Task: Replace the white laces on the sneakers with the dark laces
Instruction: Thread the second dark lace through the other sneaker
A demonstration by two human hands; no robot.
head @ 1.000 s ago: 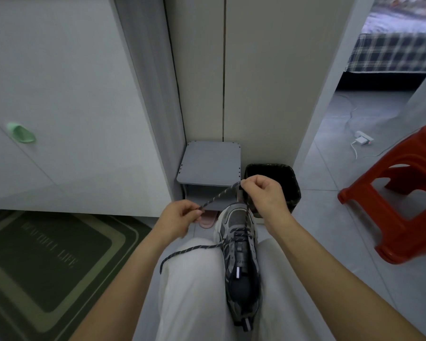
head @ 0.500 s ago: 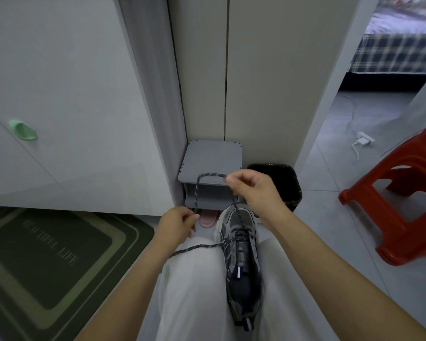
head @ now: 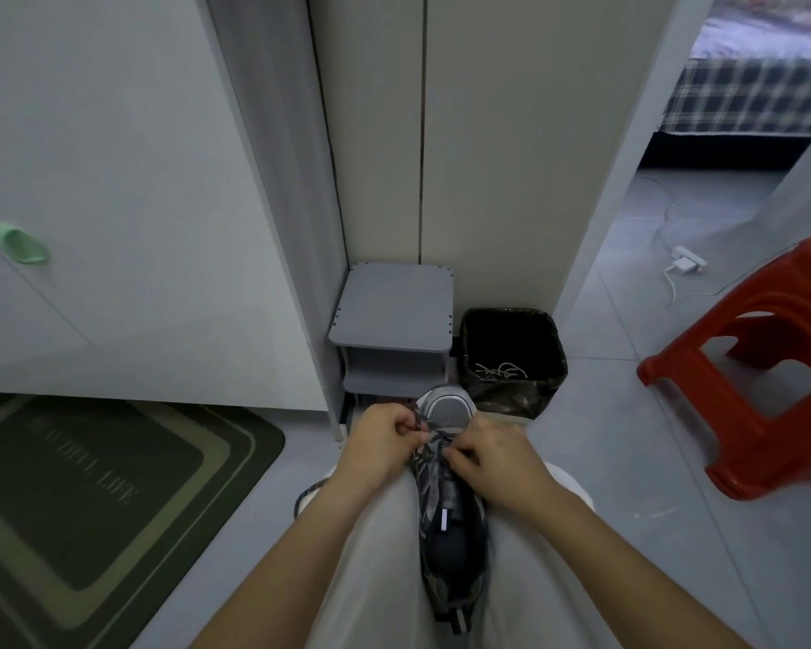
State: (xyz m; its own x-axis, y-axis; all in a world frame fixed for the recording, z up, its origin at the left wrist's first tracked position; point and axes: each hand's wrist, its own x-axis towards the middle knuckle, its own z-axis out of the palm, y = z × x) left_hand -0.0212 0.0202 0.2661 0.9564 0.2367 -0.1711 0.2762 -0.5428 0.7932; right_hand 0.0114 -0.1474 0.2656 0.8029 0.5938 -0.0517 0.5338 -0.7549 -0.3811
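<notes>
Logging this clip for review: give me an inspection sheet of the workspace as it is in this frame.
Surface: lap in light trousers; grey tiled floor.
Job's things: sneaker lies on the lap, toe pointing away; dark lace in its front eyelets, slack hanging over the left thigh; white laces in the bin.
Clutter: nothing seen.
Hands: left hand pinches the dark lace; right hand pinches it at the eyelets.
Cables: charger with white cable on the floor.
Surroundings: grey shelf, red stool, green mat, bed.
</notes>
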